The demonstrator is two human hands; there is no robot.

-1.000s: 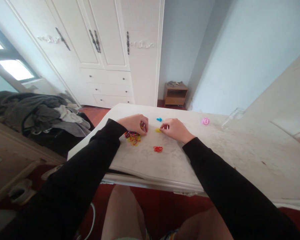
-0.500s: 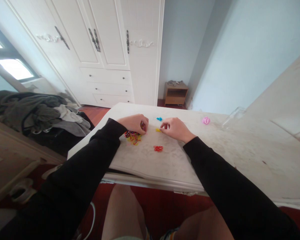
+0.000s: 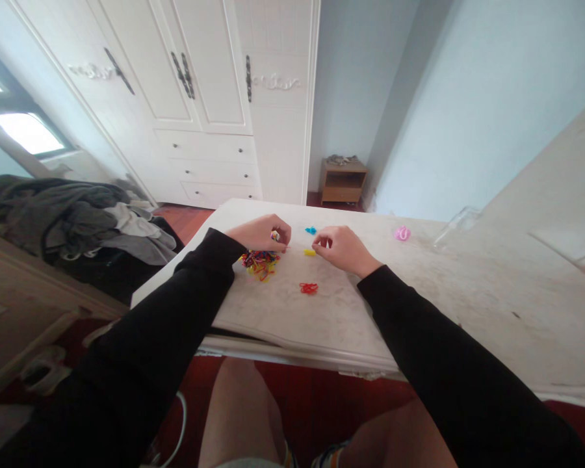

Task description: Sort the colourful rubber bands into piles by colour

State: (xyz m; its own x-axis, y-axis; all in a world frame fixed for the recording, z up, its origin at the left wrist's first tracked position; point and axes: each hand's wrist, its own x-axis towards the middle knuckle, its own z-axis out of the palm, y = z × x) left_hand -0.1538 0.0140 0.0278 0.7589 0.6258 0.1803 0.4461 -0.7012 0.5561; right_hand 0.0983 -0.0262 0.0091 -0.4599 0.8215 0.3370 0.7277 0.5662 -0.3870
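Note:
A loose heap of mixed-colour rubber bands (image 3: 260,265) lies on the left of the white tabletop. My left hand (image 3: 268,234) is just above its far right edge, thumb and forefinger pinched on what looks like a thin pinkish rubber band. To its right sits a small yellow bunch of rubber bands (image 3: 309,253). My right hand (image 3: 342,248) is closed in a pinch beside that bunch; whatever is between its fingertips is too small to make out. A blue bunch (image 3: 311,231) lies farther back, and a red bunch (image 3: 309,288) is closer to me.
A pink bunch (image 3: 402,233) and a clear glass-like container (image 3: 455,229) stand toward the right of the tabletop (image 3: 468,292). Beyond are a white wardrobe (image 3: 277,143) and a small wooden cabinet (image 3: 344,182). Clothes (image 3: 78,214) are piled at the left.
My left hand has lifted slightly away from the heap, uncovering more of it. My right hand has barely moved, and more of the yellow bunch shows beside its fingertips.

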